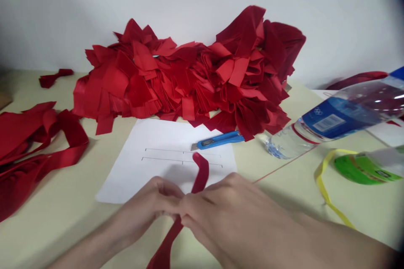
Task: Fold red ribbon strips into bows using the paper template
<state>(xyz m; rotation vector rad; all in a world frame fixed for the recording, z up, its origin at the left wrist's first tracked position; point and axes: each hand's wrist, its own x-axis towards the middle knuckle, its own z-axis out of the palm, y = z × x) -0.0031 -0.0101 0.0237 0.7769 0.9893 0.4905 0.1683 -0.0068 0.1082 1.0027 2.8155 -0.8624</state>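
Two hands: left hand (154, 201) and right hand (230, 210), fingertips pressed together, pinching one red ribbon strip (199, 176) over the near edge of one white paper sheet (148, 164) with ruled lines; the strip's tail runs down toward the viewer. One blue utility knife (219, 140) at the sheet's far edge. One large heap of cut red pieces (189, 80) behind. Loose red ribbon (38, 143) at left. One clear plastic bottle (331, 122) lying on its side, contents unclear. One yellow strap (328, 185). One green roll (362, 168), blurred.

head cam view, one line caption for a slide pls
Both hands, left hand and right hand, pinch a red ribbon strip over a lined paper sheet, before a heap of cut red ribbon pieces.
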